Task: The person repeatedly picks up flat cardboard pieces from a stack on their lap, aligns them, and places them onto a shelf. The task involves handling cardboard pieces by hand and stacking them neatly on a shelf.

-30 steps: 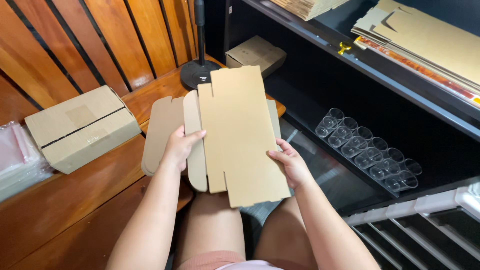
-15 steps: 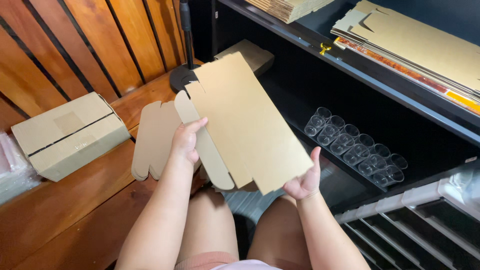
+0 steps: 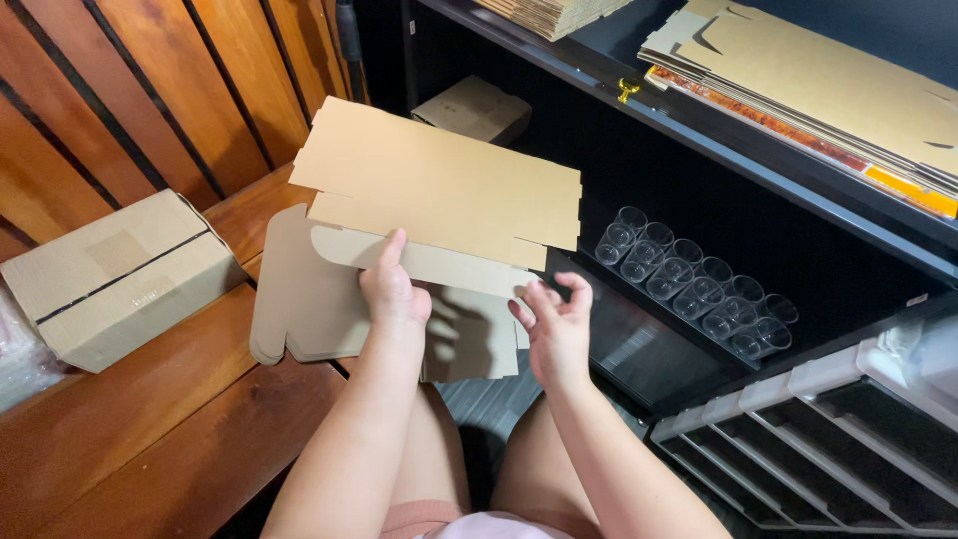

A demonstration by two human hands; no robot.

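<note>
A flat brown die-cut cardboard box blank [image 3: 439, 195] is held up in front of me, turned so its long side runs left to right. My left hand [image 3: 392, 289] grips its lower flap near the left, thumb on top. My right hand [image 3: 556, 324] touches the lower right edge with fingers bent around the flap. Below the blank, a stack of more flat blanks [image 3: 304, 299] lies on the wooden bench.
A taped cardboard box [image 3: 120, 274] sits at left on the wooden bench [image 3: 170, 429]. Rows of clear plastic cups [image 3: 694, 289] stand on a dark lower shelf. Flat cardboard sheets [image 3: 828, 85] lie on the upper shelf. A grey compartment tray [image 3: 828, 439] is at bottom right.
The blank has been turned from upright and slanted to lying crosswise. My right hand moved from its lower right corner up to the bottom flap; my left hand stayed on the flap.
</note>
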